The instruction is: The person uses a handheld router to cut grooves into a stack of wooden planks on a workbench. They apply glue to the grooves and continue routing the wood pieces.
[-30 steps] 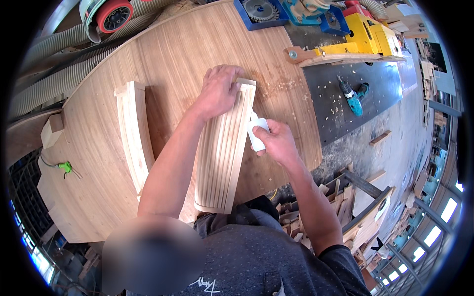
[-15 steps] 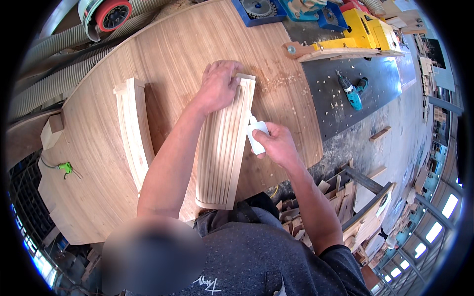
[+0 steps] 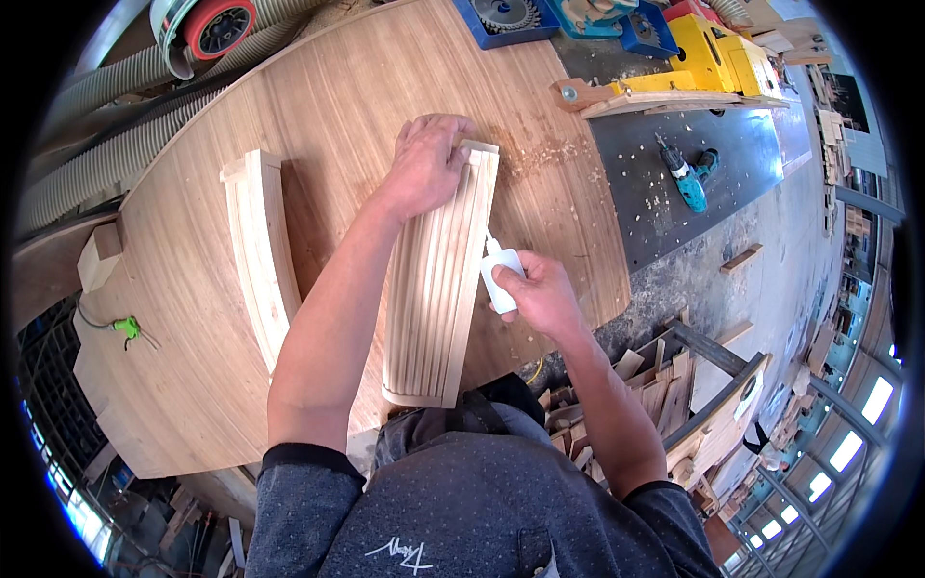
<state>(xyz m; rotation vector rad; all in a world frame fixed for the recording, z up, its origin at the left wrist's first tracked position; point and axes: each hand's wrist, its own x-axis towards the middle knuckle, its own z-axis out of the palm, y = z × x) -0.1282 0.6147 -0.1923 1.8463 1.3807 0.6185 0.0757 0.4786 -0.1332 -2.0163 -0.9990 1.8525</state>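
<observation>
Left hand (image 3: 427, 171) grips the panel (image 3: 431, 299) at its frame-upper end, fingers curled. Right hand (image 3: 542, 295), clasping a bottle (image 3: 496, 264), flanks the long right edge.

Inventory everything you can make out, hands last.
Table: 1, brown, centre
Panel: 1, pale, centre
Bottle: 1, white, right hand
Curved piece: 1, pale, table left
Block: 1, pale, table left
Gadget: 1, green, table left
Drill: 1, teal, dark surface
Trays: 2+, blue, top
Machine: 1, yellow, upper right
Hoses: several, beige, upper left
Wheel: 1, red, upper left
Offcuts: many, brown, lower right
Left hand: 1, bare, on panel
Right hand: 1, bare, around bottle
</observation>
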